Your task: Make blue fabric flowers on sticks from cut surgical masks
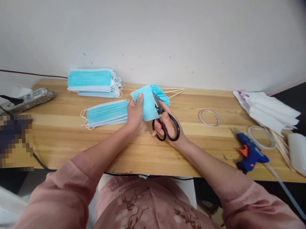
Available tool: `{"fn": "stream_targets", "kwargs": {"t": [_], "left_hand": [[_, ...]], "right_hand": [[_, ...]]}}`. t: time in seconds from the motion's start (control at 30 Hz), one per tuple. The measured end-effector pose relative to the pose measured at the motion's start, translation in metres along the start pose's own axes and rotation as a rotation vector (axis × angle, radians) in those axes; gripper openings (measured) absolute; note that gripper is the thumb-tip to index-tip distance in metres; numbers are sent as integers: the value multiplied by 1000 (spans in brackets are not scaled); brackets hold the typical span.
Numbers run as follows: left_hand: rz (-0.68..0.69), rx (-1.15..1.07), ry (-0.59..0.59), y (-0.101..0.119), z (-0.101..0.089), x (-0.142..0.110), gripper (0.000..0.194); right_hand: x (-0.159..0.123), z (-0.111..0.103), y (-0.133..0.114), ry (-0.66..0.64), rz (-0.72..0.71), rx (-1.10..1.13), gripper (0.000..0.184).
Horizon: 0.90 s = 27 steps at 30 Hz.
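Note:
My left hand point(135, 113) is closed on a light blue piece of face mask point(146, 103), thumb on top, holding it up over the wooden table point(67, 139). My right hand point(166, 125) has its fingers through the black handles of a pair of scissors point(166, 127), whose blades reach up along the right edge of the blue piece. Just behind lies a bunch of ruffled blue mask material point(160, 93) on thin wooden sticks point(173, 91).
A few flat masks point(105, 113) lie left of my hands, and a stack of masks point(92, 82) sits by the wall. A power strip point(26, 100) lies far left. Right: two tape rings point(209, 117), a blue glue gun point(249, 153), white sheets point(269, 110), a white container point(305, 156).

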<state>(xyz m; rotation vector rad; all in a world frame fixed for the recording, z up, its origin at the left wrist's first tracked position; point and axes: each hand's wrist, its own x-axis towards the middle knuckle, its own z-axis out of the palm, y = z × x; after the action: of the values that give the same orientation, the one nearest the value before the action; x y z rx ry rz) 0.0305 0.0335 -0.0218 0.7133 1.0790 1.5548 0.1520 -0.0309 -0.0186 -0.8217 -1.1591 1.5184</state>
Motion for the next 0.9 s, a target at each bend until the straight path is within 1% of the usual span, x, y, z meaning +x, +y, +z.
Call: {"fn": "stream_targets", "kwargs": {"t": [0.47, 0.57, 0.9], "left_hand": [[15, -17, -24, -3, -2, 0, 32], [22, -14, -26, -4, -1, 1, 33], [9, -13, -11, -4, -1, 3, 27]], "right_hand": [[-2, 3, -4, 12, 1, -15, 93], [-2, 3, -4, 10, -4, -23, 91], [-1, 3, -4, -3, -20, -40, 88]]}}
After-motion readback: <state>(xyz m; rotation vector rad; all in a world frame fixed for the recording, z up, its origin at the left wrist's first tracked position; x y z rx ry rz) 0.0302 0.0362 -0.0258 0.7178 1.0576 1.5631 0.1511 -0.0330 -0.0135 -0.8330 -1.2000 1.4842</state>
